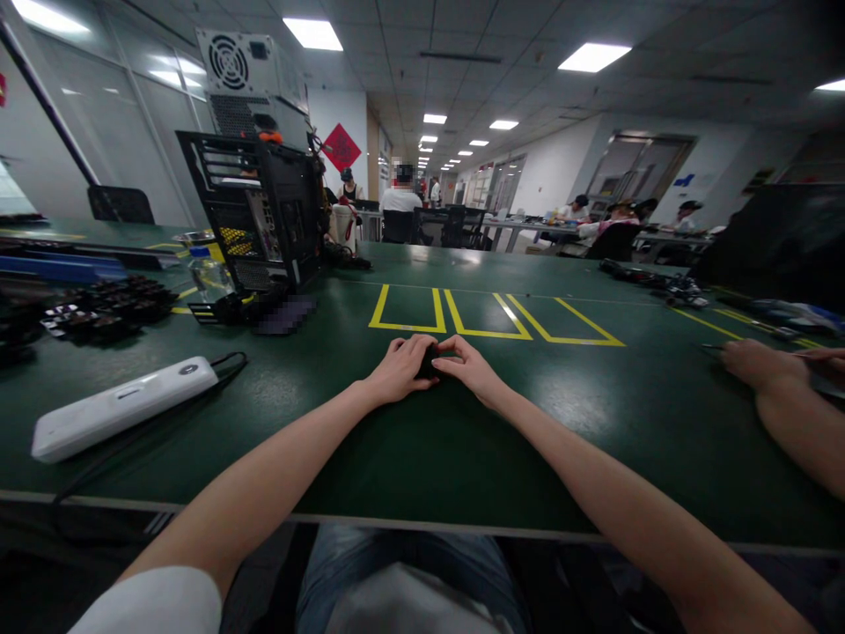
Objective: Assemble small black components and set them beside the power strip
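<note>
My left hand (400, 370) and my right hand (470, 365) rest together on the green table (422, 458), just in front of three yellow taped boxes (488, 315). Between the fingers of both hands sits a small black object (429, 361), mostly hidden, too small to name. Both hands have their fingers curled round it.
A white power strip (122, 407) with a black cable lies at the left. A black computer case (260, 216) stands behind it, with keyboard parts (106, 308) further left. Another person's hand and forearm (785, 387) lie on the table at the right. People sit at far desks.
</note>
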Demonstrator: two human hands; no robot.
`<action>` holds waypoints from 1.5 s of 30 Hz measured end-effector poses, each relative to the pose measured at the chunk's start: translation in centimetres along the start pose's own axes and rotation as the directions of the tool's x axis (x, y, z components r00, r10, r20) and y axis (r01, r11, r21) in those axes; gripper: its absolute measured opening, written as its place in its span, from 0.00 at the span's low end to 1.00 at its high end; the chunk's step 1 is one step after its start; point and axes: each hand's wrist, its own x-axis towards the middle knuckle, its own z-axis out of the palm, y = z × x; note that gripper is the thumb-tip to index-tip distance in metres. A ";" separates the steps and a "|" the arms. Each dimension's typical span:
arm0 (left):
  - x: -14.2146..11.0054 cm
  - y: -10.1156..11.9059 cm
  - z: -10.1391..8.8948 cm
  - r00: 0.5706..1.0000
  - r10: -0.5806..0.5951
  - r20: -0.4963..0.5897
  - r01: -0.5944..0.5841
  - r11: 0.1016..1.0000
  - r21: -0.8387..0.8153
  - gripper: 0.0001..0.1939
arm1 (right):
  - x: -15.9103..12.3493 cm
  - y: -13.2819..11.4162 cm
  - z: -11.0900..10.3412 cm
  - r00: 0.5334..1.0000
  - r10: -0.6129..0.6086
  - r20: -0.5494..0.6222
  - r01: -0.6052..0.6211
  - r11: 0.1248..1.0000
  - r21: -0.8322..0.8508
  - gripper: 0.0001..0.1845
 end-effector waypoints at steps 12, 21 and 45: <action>0.0 -0.1 0.0 1.000 0.000 -0.001 0.000 1.000 -0.002 0.27 | -0.1 0.3 0.1 0.999 -0.022 -0.045 0.023 1.000 0.020 0.11; 0.0 -0.1 0.0 1.000 0.000 -0.003 0.000 1.000 0.000 0.28 | 0.4 0.7 -0.1 0.997 0.012 -0.070 -0.013 1.000 -0.011 0.18; 0.0 0.0 -0.1 1.000 -0.020 0.011 0.020 1.000 -0.020 0.27 | 0.1 0.4 0.0 0.999 -0.004 -0.038 0.002 0.999 -0.053 0.17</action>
